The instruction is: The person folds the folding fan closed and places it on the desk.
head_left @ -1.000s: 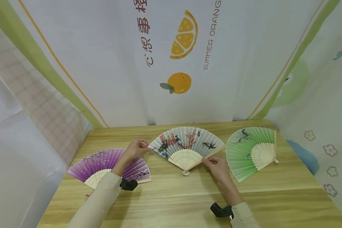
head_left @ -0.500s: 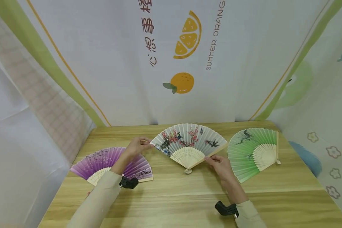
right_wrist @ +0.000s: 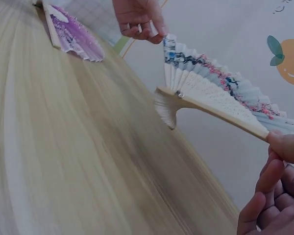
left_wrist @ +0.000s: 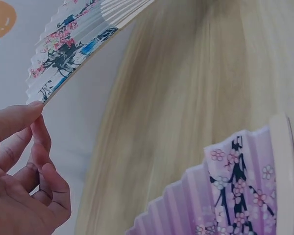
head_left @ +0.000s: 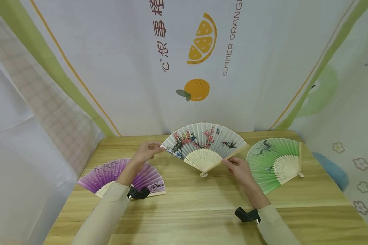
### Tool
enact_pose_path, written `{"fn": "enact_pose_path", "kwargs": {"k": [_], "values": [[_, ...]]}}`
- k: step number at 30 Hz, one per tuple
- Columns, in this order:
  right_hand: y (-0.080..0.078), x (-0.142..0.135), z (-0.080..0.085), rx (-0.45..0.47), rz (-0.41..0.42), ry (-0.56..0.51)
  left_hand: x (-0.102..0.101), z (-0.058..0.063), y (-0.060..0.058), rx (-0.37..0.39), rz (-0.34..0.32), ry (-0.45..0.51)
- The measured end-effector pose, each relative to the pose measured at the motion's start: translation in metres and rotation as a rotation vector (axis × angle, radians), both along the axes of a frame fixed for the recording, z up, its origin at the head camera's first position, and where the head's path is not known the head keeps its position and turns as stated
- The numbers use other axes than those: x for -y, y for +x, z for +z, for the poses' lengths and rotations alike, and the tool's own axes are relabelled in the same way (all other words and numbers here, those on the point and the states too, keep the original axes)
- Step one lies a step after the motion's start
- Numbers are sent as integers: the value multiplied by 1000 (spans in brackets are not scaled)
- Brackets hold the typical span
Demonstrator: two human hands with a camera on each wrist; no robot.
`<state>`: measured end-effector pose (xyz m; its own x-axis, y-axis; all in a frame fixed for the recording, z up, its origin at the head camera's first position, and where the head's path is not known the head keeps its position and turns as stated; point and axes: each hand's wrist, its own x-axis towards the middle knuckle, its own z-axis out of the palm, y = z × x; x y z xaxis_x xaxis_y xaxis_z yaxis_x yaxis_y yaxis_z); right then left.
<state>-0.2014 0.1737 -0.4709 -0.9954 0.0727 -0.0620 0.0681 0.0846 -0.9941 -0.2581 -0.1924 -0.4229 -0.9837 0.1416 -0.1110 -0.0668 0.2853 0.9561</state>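
Note:
Spread wide between both hands is a white folding fan [head_left: 204,146] with pink blossoms, birds and pale openwork ribs. My left hand [head_left: 145,153] pinches its left outer tip between thumb and forefinger, as the left wrist view shows up close. On the opposite side my right hand [head_left: 240,170] grips the wooden guard stick [right_wrist: 230,119] partway along. The fan is held above the table, its pivot end pointing toward me. A purple folding fan [head_left: 110,170] lies opened under my left forearm, which covers part of it. To the right rests an opened green folding fan [head_left: 263,160].
The wood-grain table [head_left: 184,211] carries the two other fans at its left and right. Behind it hangs a white cloth [head_left: 125,85] printed with oranges and lettering. More printed cloth [head_left: 334,102] closes off the right side.
Both hands have raised the white fan, which shows higher in the head view than before. The hold on it is unchanged. The purple and green fans stay in place.

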Motion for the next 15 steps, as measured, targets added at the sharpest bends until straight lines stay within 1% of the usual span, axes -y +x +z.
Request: {"fn": "enact_pose_path", "kwargs": {"k": [5,9,12,15], "values": [[-5,0,1,-41,33,9,0,6,0,1,30,6],[-8,1,2,-61,30,22,0,10,0,-2,49,15],[-10,2,3,-86,38,45,-1,13,0,-7,71,38],[-13,3,3,-110,49,68,-2,16,1,-19,79,54]]}}
